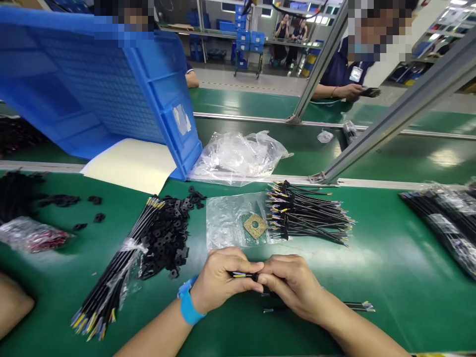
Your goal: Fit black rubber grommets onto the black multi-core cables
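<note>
My left hand (226, 277), with a blue band at its wrist, pinches a short black cable (245, 275) whose thin coloured wire ends show between the fingers. Against its fingertips, my right hand (292, 285) is closed on a small black part (256, 277) at the cable, mostly hidden by the fingers. More black cables (359, 306) lie under and beside my right hand. Behind the hands, a pile of cables fitted with black parts (312, 213) rests partly on a clear bag (223, 218), beside a tan square piece with a hole (255, 226).
Loose black parts (167, 238) and a tied cable bundle (119, 267) lie at left. A blue bin (156, 89) leans over cream paper (130, 161). Behind are crumpled plastic (241, 153) and a slanted metal post (390, 114). Wrapped cables (446, 228) lie right; people sit beyond.
</note>
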`<action>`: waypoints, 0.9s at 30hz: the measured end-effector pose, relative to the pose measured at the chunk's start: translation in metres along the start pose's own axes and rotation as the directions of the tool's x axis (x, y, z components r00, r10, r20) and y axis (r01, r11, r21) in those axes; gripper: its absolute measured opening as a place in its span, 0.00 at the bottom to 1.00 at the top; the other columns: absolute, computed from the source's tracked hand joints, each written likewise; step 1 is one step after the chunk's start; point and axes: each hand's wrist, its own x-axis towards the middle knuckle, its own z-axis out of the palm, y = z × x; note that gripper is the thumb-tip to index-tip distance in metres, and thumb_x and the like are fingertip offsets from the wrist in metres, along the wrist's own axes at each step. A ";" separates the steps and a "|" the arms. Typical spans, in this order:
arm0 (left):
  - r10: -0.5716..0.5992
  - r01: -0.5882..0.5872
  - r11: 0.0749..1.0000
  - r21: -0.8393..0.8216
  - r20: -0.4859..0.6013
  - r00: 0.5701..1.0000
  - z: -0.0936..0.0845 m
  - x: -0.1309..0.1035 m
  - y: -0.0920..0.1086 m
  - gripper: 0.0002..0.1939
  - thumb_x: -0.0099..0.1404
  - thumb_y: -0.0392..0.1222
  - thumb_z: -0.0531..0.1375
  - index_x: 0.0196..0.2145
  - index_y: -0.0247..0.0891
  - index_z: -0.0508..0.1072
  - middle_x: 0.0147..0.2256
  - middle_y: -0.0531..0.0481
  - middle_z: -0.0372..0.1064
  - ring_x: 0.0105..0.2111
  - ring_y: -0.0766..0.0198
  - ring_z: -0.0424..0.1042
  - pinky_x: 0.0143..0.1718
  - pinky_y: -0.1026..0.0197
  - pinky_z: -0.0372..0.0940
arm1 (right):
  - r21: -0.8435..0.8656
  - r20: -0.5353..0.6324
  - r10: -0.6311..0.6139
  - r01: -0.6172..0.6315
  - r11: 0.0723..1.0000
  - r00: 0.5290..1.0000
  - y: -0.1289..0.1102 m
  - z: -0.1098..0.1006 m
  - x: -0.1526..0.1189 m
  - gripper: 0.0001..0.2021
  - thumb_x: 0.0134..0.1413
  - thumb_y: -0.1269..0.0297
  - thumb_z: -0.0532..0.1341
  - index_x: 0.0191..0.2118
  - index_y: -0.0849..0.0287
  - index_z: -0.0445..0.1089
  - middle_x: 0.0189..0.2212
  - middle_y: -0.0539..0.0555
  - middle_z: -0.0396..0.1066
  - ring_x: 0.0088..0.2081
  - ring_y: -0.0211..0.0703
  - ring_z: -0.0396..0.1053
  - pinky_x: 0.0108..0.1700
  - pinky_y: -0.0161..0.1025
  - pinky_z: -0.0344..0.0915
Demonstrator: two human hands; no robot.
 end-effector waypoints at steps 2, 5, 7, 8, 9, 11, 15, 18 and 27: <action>0.018 -0.019 0.999 0.035 0.040 0.999 -0.006 0.002 0.005 0.21 0.60 0.62 0.69 0.41 0.46 0.87 0.26 0.43 0.80 0.25 0.59 0.76 0.31 0.59 0.71 | -0.098 -0.031 -0.074 0.071 0.993 0.997 -0.002 -0.005 0.000 0.18 0.77 0.60 0.53 0.36 0.58 0.73 0.23 0.48 0.71 0.23 0.34 0.68 0.28 0.30 0.64; 0.015 -0.037 0.976 0.213 0.102 0.995 -0.030 0.003 0.016 0.26 0.60 0.64 0.68 0.49 0.45 0.85 0.34 0.42 0.82 0.32 0.56 0.78 0.36 0.58 0.72 | -0.280 -0.107 -0.198 0.162 0.946 0.974 -0.002 -0.022 0.000 0.11 0.75 0.62 0.57 0.41 0.59 0.74 0.29 0.51 0.77 0.28 0.35 0.75 0.34 0.30 0.69; -0.047 0.030 0.856 0.517 0.020 0.999 -0.052 -0.003 0.021 0.21 0.65 0.59 0.66 0.47 0.44 0.85 0.39 0.41 0.82 0.38 0.51 0.79 0.42 0.55 0.71 | -0.409 -0.164 -0.244 0.159 0.898 0.956 0.002 -0.038 0.000 0.08 0.73 0.63 0.60 0.42 0.58 0.75 0.30 0.51 0.79 0.29 0.36 0.77 0.36 0.30 0.72; -0.076 0.098 0.718 0.689 -0.062 0.995 -0.063 -0.007 0.022 0.17 0.68 0.55 0.64 0.45 0.43 0.85 0.40 0.40 0.82 0.41 0.47 0.78 0.45 0.52 0.70 | -0.472 -0.195 -0.258 0.140 0.870 0.946 0.005 -0.047 -0.001 0.07 0.72 0.63 0.61 0.42 0.58 0.75 0.31 0.51 0.79 0.29 0.36 0.77 0.36 0.31 0.73; -0.104 0.171 0.547 0.820 -0.136 0.985 -0.073 -0.012 0.022 0.15 0.69 0.51 0.62 0.43 0.39 0.85 0.41 0.37 0.81 0.42 0.43 0.77 0.46 0.48 0.69 | -0.529 -0.229 -0.267 0.111 0.842 0.936 0.010 -0.056 -0.001 0.06 0.72 0.64 0.61 0.43 0.57 0.75 0.31 0.52 0.80 0.30 0.37 0.77 0.37 0.32 0.74; -0.153 0.238 0.273 0.932 -0.202 0.967 -0.089 -0.022 0.019 0.16 0.70 0.46 0.59 0.44 0.36 0.84 0.42 0.35 0.80 0.42 0.40 0.76 0.46 0.44 0.67 | -0.612 -0.281 -0.272 0.046 0.789 0.920 0.024 -0.073 -0.002 0.07 0.72 0.66 0.60 0.44 0.57 0.76 0.33 0.53 0.80 0.33 0.39 0.79 0.39 0.33 0.75; -0.122 0.246 0.080 0.966 -0.236 0.964 -0.102 -0.038 0.006 0.23 0.72 0.46 0.53 0.58 0.36 0.78 0.50 0.34 0.79 0.45 0.41 0.77 0.45 0.46 0.66 | -0.635 -0.341 -0.181 -0.085 0.767 0.923 0.061 -0.100 0.003 0.11 0.74 0.65 0.56 0.48 0.58 0.77 0.39 0.56 0.80 0.40 0.43 0.79 0.45 0.37 0.76; -0.140 0.256 0.037 0.966 -0.249 0.958 -0.102 -0.040 -0.003 0.25 0.75 0.42 0.48 0.61 0.36 0.75 0.53 0.35 0.78 0.46 0.43 0.77 0.46 0.46 0.66 | -0.596 -0.359 -0.087 -0.156 0.788 0.929 0.088 -0.110 0.016 0.16 0.75 0.62 0.53 0.49 0.59 0.77 0.41 0.58 0.80 0.43 0.45 0.79 0.48 0.40 0.76; -0.300 0.337 -0.034 0.941 -0.331 0.894 -0.094 -0.029 0.010 0.20 0.72 0.31 0.52 0.48 0.42 0.82 0.47 0.42 0.79 0.49 0.47 0.74 0.49 0.47 0.62 | -0.593 -0.355 -0.110 -0.132 0.794 0.928 0.086 -0.100 0.029 0.20 0.73 0.56 0.51 0.44 0.56 0.80 0.40 0.61 0.80 0.41 0.52 0.78 0.45 0.47 0.75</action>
